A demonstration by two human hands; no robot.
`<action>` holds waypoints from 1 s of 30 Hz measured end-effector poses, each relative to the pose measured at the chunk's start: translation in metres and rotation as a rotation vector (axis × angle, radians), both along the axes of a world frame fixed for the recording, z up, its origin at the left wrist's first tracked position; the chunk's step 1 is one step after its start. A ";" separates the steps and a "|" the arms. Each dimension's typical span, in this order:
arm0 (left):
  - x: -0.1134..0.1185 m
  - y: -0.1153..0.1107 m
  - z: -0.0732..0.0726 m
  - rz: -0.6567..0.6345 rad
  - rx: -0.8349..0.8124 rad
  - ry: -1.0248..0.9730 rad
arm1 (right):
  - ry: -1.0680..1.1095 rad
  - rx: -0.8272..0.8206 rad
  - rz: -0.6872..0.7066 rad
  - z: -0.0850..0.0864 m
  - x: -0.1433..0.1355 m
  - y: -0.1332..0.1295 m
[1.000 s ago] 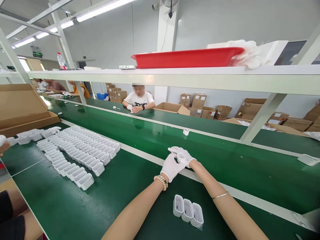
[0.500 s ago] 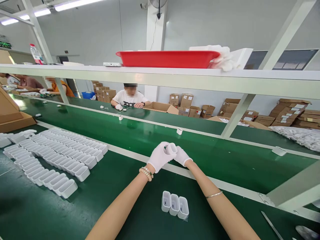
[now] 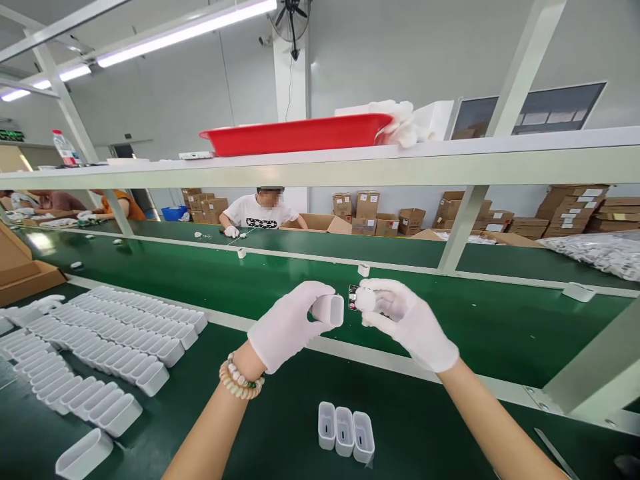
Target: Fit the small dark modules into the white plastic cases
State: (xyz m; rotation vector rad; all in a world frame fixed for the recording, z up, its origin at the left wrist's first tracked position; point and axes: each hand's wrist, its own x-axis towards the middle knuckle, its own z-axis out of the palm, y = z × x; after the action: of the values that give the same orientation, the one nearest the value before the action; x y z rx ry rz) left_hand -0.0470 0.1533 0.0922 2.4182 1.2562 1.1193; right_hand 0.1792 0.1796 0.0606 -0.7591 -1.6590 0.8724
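In white gloves, both of my hands are raised over the near edge of the green belt. My left hand (image 3: 285,327) grips a small white plastic casing (image 3: 331,311) with its open end turned to the right. Just across a narrow gap, my right hand (image 3: 413,327) pinches a small circuit board (image 3: 353,297) with a rounded white part on it. The board is apart from the casing. Below my hands, three white cases (image 3: 345,433) stand side by side on the green table, their open tops showing slots inside.
Rows of white cases (image 3: 110,343) cover the table at left, with a lone case (image 3: 84,455) in front. A white piece (image 3: 363,269) sits beyond the belt. Overhead runs a shelf (image 3: 300,175) with a red tray (image 3: 295,135). A co-worker (image 3: 260,212) sits opposite. A metal strip (image 3: 555,453) lies at right.
My hands have drawn apart from each other, and the circuit board now shows in my right hand. The casing in my left hand has turned open end rightward. The camera view has tilted up.
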 end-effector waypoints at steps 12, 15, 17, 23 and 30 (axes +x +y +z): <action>-0.001 -0.009 0.010 -0.027 0.046 0.061 | -0.266 0.192 -0.059 0.025 -0.013 -0.042; -0.002 -0.010 0.011 -0.037 0.053 0.072 | -0.294 0.171 -0.078 0.029 -0.014 -0.047; -0.002 -0.010 0.012 -0.040 0.046 0.088 | -0.338 0.143 -0.083 0.033 -0.014 -0.050; -0.002 -0.011 0.012 -0.039 0.028 0.126 | -0.422 0.117 -0.087 0.038 -0.014 -0.054; -0.001 -0.011 0.011 -0.027 0.012 0.146 | -0.484 0.110 -0.125 0.038 -0.015 -0.055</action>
State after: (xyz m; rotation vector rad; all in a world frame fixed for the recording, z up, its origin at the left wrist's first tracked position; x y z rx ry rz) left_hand -0.0482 0.1421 0.1029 2.5584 1.2577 0.9612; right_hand 0.1639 0.1245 0.0985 -1.0421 -2.0352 0.5268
